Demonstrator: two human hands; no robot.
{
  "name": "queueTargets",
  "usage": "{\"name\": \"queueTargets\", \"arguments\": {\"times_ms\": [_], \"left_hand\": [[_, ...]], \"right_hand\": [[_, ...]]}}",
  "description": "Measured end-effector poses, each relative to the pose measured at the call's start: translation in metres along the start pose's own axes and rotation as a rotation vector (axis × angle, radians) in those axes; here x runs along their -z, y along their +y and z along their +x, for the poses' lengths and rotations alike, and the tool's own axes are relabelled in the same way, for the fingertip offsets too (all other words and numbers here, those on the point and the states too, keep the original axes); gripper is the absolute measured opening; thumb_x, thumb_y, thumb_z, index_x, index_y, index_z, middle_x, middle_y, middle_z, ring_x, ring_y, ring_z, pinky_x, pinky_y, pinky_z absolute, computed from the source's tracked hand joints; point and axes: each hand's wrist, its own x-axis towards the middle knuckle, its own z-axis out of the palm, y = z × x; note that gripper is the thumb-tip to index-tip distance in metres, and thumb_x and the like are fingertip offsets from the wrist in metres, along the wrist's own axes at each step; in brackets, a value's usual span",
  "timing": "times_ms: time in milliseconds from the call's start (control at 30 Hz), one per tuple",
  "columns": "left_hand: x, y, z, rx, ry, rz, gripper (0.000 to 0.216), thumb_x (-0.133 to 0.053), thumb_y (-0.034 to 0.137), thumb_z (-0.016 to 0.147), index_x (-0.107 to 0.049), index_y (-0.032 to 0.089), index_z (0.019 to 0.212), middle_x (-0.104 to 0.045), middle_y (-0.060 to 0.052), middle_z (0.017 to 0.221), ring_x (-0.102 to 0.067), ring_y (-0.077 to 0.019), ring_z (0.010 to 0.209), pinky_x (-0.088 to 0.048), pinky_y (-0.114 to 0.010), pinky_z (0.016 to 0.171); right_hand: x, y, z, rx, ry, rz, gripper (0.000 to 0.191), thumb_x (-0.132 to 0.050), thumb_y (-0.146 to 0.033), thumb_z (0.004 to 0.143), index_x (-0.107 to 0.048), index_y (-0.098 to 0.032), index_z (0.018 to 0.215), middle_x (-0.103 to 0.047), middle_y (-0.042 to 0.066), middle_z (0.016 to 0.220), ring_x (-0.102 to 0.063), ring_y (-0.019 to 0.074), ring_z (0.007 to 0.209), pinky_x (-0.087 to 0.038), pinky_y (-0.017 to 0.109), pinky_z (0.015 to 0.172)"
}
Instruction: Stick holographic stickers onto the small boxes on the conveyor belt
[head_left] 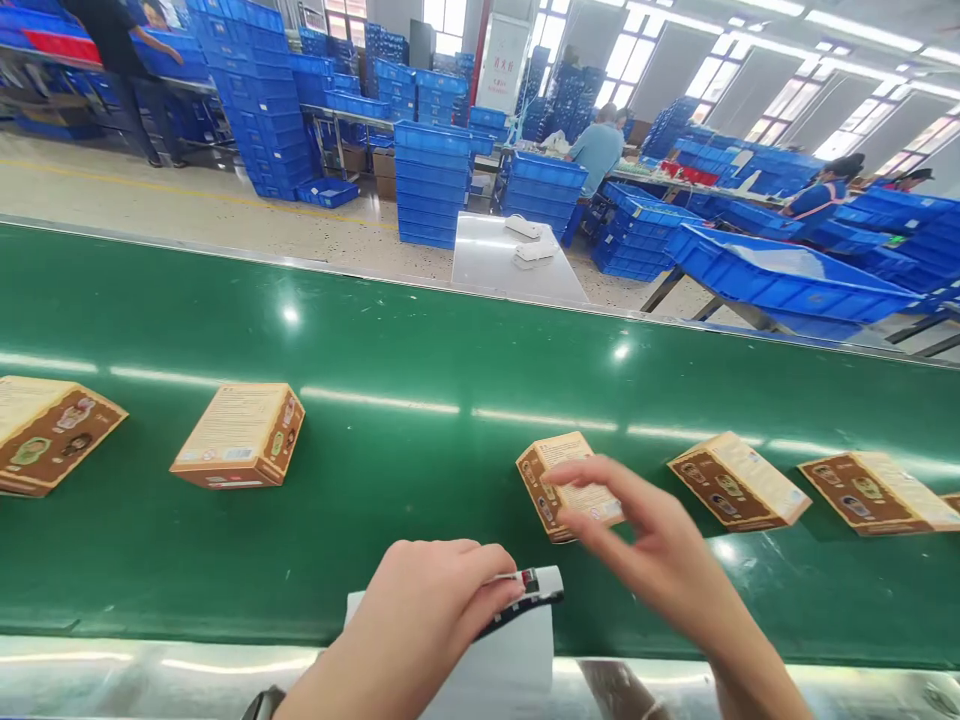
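Several tan and brown cartons lie on a green conveyor belt (420, 470). My right hand (645, 545) reaches over the belt with its fingers spread, its fingertips on or just above the middle carton (551, 462). My left hand (427, 610) is closed on a small white device with a dark label (536, 585), held above a white sheet (517, 660) at the belt's near edge. Other cartons lie to the left (240, 435) (45, 430) and to the right (739, 480) (877, 490).
A metal rail (150, 675) runs along the near side of the belt. Beyond the belt stand a small white table (487, 265) with two white items, stacks of blue crates (431, 180), an angled blue bin (787, 280), and several people at benches.
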Motion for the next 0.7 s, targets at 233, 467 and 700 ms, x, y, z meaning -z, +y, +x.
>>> {"name": "queueTargets", "arguments": {"times_ms": [233,467,700], "left_hand": [[0.027,-0.011,-0.02,0.184,-0.032,-0.19,0.006,-0.069,0.03,0.094,-0.069,0.025,0.09,-0.074,0.007,0.076,-0.065,-0.0149,0.068,-0.039,-0.021,0.06],[0.031,-0.021,-0.031,0.225,0.003,-0.102,0.02,-0.06,0.026,0.097,-0.067,0.021,0.08,-0.072,0.003,0.071,-0.061,-0.0149,0.063,-0.037,-0.023,0.057],[0.045,-0.048,-0.055,0.244,0.137,-0.248,0.012,-0.069,0.023,0.09,-0.071,0.023,0.079,-0.076,0.002,0.084,-0.069,-0.0171,0.079,-0.052,-0.024,0.068]], "right_hand": [[-0.026,-0.027,-0.014,0.19,-0.31,0.004,0.018,-0.06,-0.018,0.102,-0.06,-0.028,0.117,-0.068,-0.002,0.092,-0.066,0.0166,0.085,-0.055,0.026,0.073],[-0.05,-0.037,-0.009,0.651,-0.188,-0.373,0.022,-0.048,0.0,0.1,-0.063,-0.014,0.108,-0.071,0.014,0.11,-0.065,0.0292,0.108,-0.046,0.052,0.1],[-0.064,-0.029,0.013,0.286,-0.189,0.1,0.01,-0.06,-0.019,0.099,-0.063,-0.025,0.092,-0.07,0.006,0.123,-0.065,0.0243,0.118,-0.055,0.037,0.096]]}}
